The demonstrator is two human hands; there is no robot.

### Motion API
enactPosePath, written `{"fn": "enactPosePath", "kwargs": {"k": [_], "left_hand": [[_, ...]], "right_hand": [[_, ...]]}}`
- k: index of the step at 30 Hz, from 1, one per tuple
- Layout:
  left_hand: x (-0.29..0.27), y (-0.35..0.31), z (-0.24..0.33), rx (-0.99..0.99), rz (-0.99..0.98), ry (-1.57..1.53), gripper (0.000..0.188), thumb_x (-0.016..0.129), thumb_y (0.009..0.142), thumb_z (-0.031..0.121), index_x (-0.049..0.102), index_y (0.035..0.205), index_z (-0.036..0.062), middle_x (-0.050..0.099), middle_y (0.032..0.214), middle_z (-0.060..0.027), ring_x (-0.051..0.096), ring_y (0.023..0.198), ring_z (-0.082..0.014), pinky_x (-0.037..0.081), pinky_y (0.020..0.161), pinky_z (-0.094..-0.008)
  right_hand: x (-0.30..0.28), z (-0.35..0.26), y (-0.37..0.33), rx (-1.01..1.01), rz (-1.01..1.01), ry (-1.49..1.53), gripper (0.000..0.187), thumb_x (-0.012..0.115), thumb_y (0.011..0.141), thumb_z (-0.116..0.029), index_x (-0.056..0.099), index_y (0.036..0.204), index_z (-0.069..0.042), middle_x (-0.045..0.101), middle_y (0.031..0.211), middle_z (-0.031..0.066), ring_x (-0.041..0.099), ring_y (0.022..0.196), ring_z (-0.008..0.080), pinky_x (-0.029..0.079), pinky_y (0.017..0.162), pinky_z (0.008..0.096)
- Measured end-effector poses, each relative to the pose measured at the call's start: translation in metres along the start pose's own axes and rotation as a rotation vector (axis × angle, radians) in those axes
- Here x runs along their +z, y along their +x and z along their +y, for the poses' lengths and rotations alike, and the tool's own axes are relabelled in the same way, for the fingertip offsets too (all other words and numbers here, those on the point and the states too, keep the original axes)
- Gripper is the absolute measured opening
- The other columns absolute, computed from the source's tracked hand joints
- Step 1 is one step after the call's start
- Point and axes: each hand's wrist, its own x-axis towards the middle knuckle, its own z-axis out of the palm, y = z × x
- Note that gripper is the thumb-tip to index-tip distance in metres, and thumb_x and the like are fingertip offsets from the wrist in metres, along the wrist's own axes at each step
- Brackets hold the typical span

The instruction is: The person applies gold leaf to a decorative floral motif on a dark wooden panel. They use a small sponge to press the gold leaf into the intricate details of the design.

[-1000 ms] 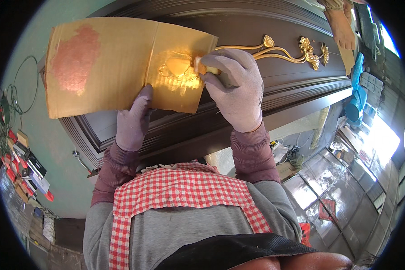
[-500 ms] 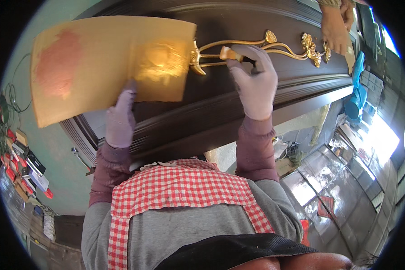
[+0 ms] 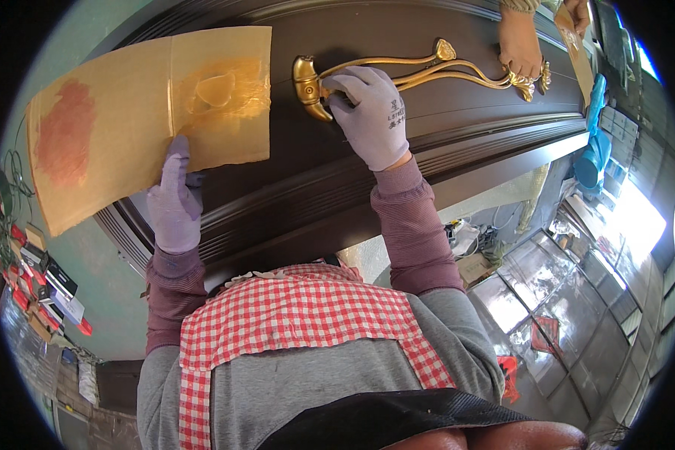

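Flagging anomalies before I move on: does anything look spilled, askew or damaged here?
Nothing looks broken, and I see no spill on the dark panel. The oddest thing is the cardboard in the left hand, smeared with a reddish patch and a shiny gold one. At far left, boxes lie jumbled, which looks untidy.

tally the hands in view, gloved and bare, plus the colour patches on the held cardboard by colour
Gloved hands: 2, the left hand and the right hand
Bare hands at upper right: 2
Reddish patch on the cardboard: 1
Gold patch on it: 1
Total: 6
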Motion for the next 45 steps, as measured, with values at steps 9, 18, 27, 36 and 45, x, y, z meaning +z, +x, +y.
{"fn": "enactPosePath", "kwargs": {"k": [9, 18, 27, 36, 45], "left_hand": [[0.003, -0.006, -0.002, -0.114, -0.072, -0.196, 0.034, 0.045, 0.118, 0.018, 0.058, 0.144, 0.0016, 0.073, 0.139, -0.0233, 0.075, 0.121, -0.0433, 0.058, 0.107, -0.0471], [0.000, 0.000, 0.009, -0.078, -0.047, -0.090, 0.033, 0.051, 0.109, 0.002, 0.064, 0.138, 0.0003, 0.076, 0.132, -0.0238, 0.076, 0.118, -0.0425, 0.059, 0.105, -0.0461], [0.002, 0.001, 0.008, -0.093, -0.052, -0.146, 0.033, 0.053, 0.105, -0.002, 0.067, 0.135, 0.0015, 0.076, 0.131, -0.0232, 0.077, 0.116, -0.0415, 0.059, 0.103, -0.0462], [0.001, 0.000, 0.007, -0.086, -0.073, -0.082, 0.045, 0.053, 0.099, -0.009, 0.064, 0.142, 0.0014, 0.075, 0.135, -0.0231, 0.077, 0.116, -0.0407, 0.063, 0.098, -0.0432], [0.004, -0.006, -0.001, -0.041, -0.031, -0.139, 0.048, 0.050, 0.103, -0.006, 0.057, 0.149, 0.0027, 0.075, 0.135, -0.0244, 0.077, 0.114, -0.0437, 0.063, 0.097, -0.0472]], "right_hand": [[0.001, 0.001, -0.002, -0.057, 0.009, -0.004, 0.022, 0.080, 0.079, -0.002, 0.078, 0.101, -0.009, 0.076, 0.105, 0.0082, 0.071, 0.100, 0.0334, 0.058, 0.091, 0.0457], [0.000, -0.003, -0.002, -0.022, 0.025, 0.008, 0.022, 0.081, 0.079, -0.002, 0.077, 0.099, -0.009, 0.076, 0.103, 0.0085, 0.071, 0.101, 0.0332, 0.058, 0.090, 0.0463], [0.002, -0.002, 0.003, -0.038, 0.022, -0.005, 0.022, 0.079, 0.079, 0.001, 0.078, 0.099, -0.008, 0.077, 0.105, 0.0087, 0.072, 0.100, 0.0333, 0.058, 0.090, 0.0450], [0.008, 0.005, 0.016, -0.068, -0.009, -0.067, 0.021, 0.076, 0.083, 0.000, 0.078, 0.102, -0.008, 0.077, 0.106, 0.0070, 0.072, 0.101, 0.0327, 0.057, 0.091, 0.0437], [0.004, 0.006, 0.021, -0.087, -0.045, -0.058, 0.022, 0.077, 0.082, 0.000, 0.079, 0.102, -0.009, 0.077, 0.108, 0.0060, 0.072, 0.102, 0.0329, 0.057, 0.093, 0.0443]]}}
